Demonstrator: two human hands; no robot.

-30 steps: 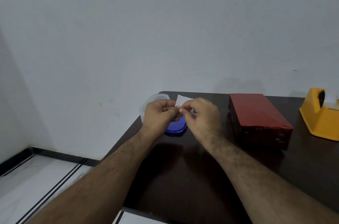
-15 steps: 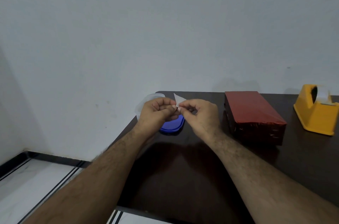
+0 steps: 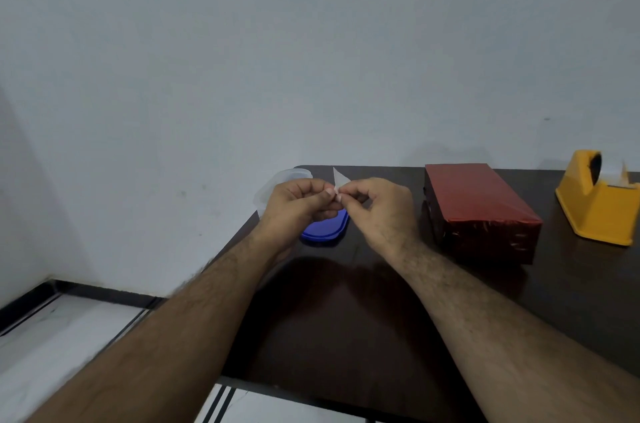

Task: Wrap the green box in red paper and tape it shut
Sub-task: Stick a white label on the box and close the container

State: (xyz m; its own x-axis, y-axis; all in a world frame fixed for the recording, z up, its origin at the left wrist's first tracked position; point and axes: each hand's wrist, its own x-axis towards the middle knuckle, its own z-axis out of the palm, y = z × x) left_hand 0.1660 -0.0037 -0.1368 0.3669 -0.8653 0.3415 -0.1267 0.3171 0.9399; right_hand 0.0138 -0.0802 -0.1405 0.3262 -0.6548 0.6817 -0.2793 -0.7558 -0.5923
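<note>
Green box [image 3: 481, 211], already in red paper, sits aside on the worktop [image 3: 346, 311] while our left hand [image 3: 298, 207] and right hand [image 3: 384, 211] fingers pinch a tape piece [image 3: 338, 177], probably readying it for a seam.

Dark brown table [image 3: 346, 318] against a pale wall. On top: red-wrapped box [image 3: 481, 211], yellow tape dispenser [image 3: 602, 211], blue lid [image 3: 327, 232], clear container [image 3: 277, 181].

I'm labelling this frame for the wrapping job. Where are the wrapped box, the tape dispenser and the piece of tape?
wrapped box [image 3: 474, 194], head view, on its red top face.
tape dispenser [image 3: 602, 211], head view, on its yellow side wall.
piece of tape [image 3: 338, 177], head view, on the pale tip above the fingertips.
</note>
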